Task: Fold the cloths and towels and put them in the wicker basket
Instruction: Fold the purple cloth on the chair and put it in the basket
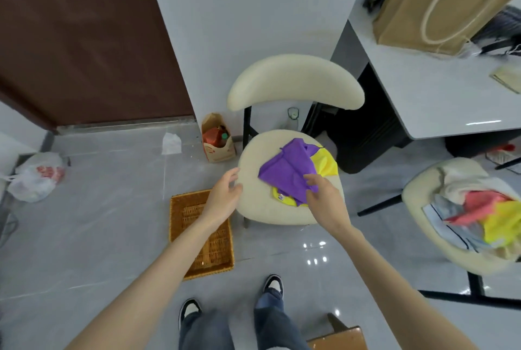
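Head view: both bare forearms reach forward and slightly down toward a cream chair point(262, 203). On its seat lies a rumpled purple cloth point(284, 172), spread over a yellow cloth point(327, 165) that shows at the right and at the near edge.

The right hand point(324, 200) is at the near right corner of the purple cloth, back of the hand up and wrist bent a little inward. Its thumb and fingers are curled in on the fabric and pinch that corner.

The left hand point(224, 194) hovers at the seat's left edge, palm turned toward the cloths. Its fingers are loosely spread and slightly bent, holding nothing. It is near the purple cloth but apart from it.

The basket point(172, 223) sits on the tiled floor just left of the chair, partly under the left forearm; the part in view holds no cloth.

To the right, a second chair point(417, 194) carries an unfolded pile point(479, 208) of white, grey, coral and yellow cloths. Behind it is a table point(437, 101) with a tan bag point(431, 3) on top.
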Available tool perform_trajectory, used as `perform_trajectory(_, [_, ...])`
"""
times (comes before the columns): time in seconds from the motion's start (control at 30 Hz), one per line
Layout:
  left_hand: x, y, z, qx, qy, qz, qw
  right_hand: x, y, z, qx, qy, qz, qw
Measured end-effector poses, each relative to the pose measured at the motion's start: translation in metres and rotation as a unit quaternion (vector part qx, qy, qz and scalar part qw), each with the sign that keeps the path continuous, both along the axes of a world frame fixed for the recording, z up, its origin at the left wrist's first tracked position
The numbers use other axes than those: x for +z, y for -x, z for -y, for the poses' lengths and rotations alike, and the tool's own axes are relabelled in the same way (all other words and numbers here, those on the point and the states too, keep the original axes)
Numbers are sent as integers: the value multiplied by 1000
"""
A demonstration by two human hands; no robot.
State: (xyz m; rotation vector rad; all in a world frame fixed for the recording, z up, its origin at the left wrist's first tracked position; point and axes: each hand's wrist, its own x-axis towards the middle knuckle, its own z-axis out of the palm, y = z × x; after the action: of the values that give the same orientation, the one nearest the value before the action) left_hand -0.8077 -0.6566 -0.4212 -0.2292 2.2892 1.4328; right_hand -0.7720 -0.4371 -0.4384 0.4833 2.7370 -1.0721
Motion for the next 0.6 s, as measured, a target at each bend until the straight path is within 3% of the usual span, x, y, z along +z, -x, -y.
perform_trajectory(0.6, [-30,115,-102,-88,1,7,996,-19,83,-92,26,-47,78,996])
